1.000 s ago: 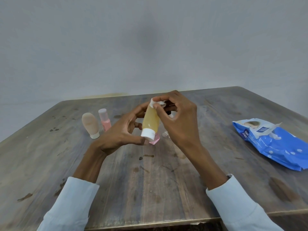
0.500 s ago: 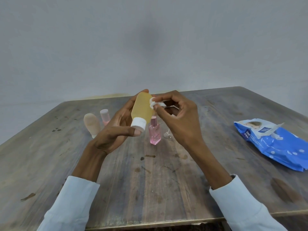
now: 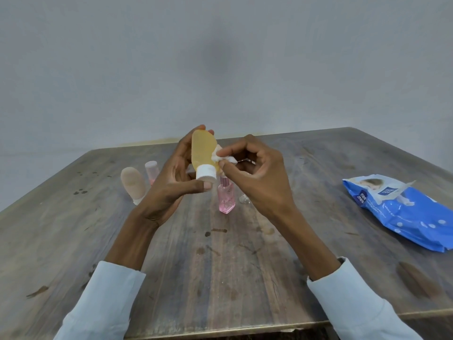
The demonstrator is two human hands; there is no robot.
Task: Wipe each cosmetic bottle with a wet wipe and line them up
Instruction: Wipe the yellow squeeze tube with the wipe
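Observation:
My left hand (image 3: 171, 182) holds a yellow squeeze bottle (image 3: 202, 153) above the table, white cap pointing down toward me, thumb under the cap and fingers behind the body. My right hand (image 3: 255, 177) pinches a small folded white wet wipe (image 3: 218, 155) against the bottle's right side. Below them a pink glass perfume bottle (image 3: 226, 198) stands upright on the wooden table (image 3: 220, 266). At the left stand a beige tube (image 3: 133, 184) on its cap and a small pink bottle (image 3: 150, 169) with a pale cap.
A blue pack of wet wipes (image 3: 402, 209) lies at the right with its flap open. A small clear object (image 3: 244, 199) sits beside the perfume bottle, partly hidden by my right hand. A plain wall rises behind the table's far edge.
The yellow bottle has moved up and to the left and tilted, uncovering the perfume bottle. The wipe has slid from the bottle's top end down its right side toward the cap.

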